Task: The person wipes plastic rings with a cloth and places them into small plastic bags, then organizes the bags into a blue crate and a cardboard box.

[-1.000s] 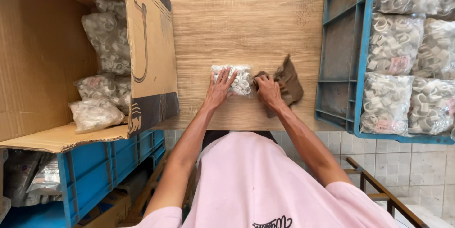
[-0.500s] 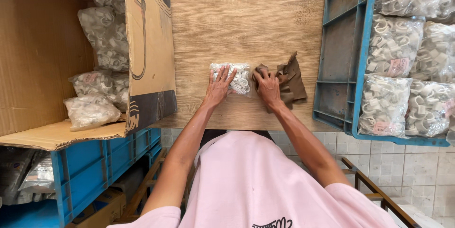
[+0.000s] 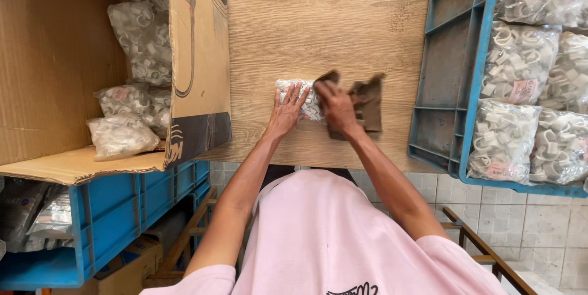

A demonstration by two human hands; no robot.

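A clear plastic bag of small white parts [image 3: 306, 100] lies near the front of a wooden table [image 3: 318, 25]. My left hand [image 3: 286, 113] rests flat on the bag's left side with the fingers spread. My right hand [image 3: 335, 106] grips a brown paper bag [image 3: 367, 104] just right of the plastic bag and pulls one flap of it over the plastic bag's right end. The rest of the brown bag lies crumpled on the table.
An open cardboard box [image 3: 55, 56] at left holds several similar bags [image 3: 144, 37]. A blue plastic crate [image 3: 456, 86] at right holds more such bags [image 3: 520, 68]. Another blue crate [image 3: 104, 221] sits below the box. Tiled floor lies beneath.
My right hand has lifted the brown paper bag's edge and drawn it left over the plastic bag. The left hand stays pressed on the bag.
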